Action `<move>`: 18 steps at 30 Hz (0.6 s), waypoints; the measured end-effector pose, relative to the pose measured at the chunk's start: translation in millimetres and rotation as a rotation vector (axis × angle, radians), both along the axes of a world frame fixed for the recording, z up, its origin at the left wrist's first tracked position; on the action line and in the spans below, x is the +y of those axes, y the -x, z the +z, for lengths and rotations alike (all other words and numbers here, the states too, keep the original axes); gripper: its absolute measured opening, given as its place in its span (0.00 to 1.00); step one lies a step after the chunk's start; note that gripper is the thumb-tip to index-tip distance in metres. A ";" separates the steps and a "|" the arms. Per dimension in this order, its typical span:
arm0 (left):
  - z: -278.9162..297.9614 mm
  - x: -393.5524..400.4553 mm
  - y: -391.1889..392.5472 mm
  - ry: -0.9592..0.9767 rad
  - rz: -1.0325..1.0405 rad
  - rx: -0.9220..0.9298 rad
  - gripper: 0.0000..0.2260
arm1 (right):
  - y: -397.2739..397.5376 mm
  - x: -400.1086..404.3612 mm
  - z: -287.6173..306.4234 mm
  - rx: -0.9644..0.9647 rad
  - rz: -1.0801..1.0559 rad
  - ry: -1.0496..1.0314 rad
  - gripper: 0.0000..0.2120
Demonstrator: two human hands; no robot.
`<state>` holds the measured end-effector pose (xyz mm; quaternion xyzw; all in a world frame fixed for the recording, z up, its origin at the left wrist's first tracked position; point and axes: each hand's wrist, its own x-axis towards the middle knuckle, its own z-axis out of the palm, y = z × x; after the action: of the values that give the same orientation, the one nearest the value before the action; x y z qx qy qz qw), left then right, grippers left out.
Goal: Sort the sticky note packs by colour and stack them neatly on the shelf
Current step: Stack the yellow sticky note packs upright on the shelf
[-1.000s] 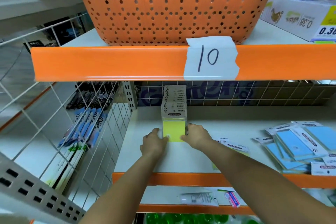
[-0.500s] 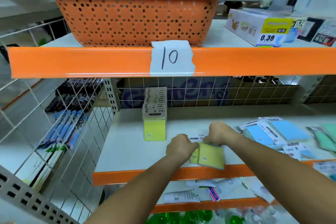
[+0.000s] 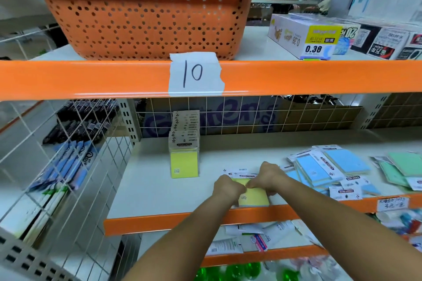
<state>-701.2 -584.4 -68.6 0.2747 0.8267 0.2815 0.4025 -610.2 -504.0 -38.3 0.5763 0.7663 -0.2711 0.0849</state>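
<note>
Head view, lower centre of the frame: a yellow sticky note pack [image 3: 253,196] is clasped by the left hand [image 3: 228,187] and right hand [image 3: 267,175], each grip closed on it, on the shelf [image 3: 148,189].

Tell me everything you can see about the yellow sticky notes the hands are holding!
The yellow sticky note pack is a flat square pad of pale yellow paper, with a white printed header card at its far end. It lies near the front edge of the white shelf, turned a little askew. The left hand and right hand both grip it from above, hiding much of it.
</note>
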 end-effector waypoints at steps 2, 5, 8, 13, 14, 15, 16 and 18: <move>2.0 0.0 4.2 -0.001 0.020 -0.053 0.09 | 3.6 0.3 3.4 0.008 0.012 -0.023 0.24; 0.4 -2.3 12.8 -0.055 0.078 -0.093 0.13 | 11.4 0.3 8.3 0.025 0.011 -0.053 0.20; -0.3 -9.5 22.3 -0.141 0.139 -0.004 0.17 | 26.7 -4.0 10.0 0.101 0.008 -0.038 0.21; 0.8 -24.5 40.3 -0.309 0.293 0.016 0.16 | 49.5 -13.7 3.8 0.288 0.046 -0.016 0.29; 1.9 -27.8 44.8 -0.337 0.318 0.040 0.15 | 52.7 -16.2 3.3 0.337 0.062 -0.022 0.31; 3.4 -31.1 49.4 -0.362 0.342 0.073 0.14 | 56.1 -18.3 3.4 0.374 0.083 -0.033 0.30; 5.7 -34.8 53.9 -0.387 0.361 0.106 0.13 | 59.6 -19.7 3.0 0.408 0.102 -0.048 0.29; 8.7 -41.9 62.8 -0.424 0.357 0.160 0.13 | 66.6 -21.8 0.9 0.475 0.125 -0.068 0.26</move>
<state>-764.0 -626.3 -59.9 0.2242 0.8139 0.4916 0.2135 -676.8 -525.8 -37.4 0.4502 0.8076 -0.3674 -0.1005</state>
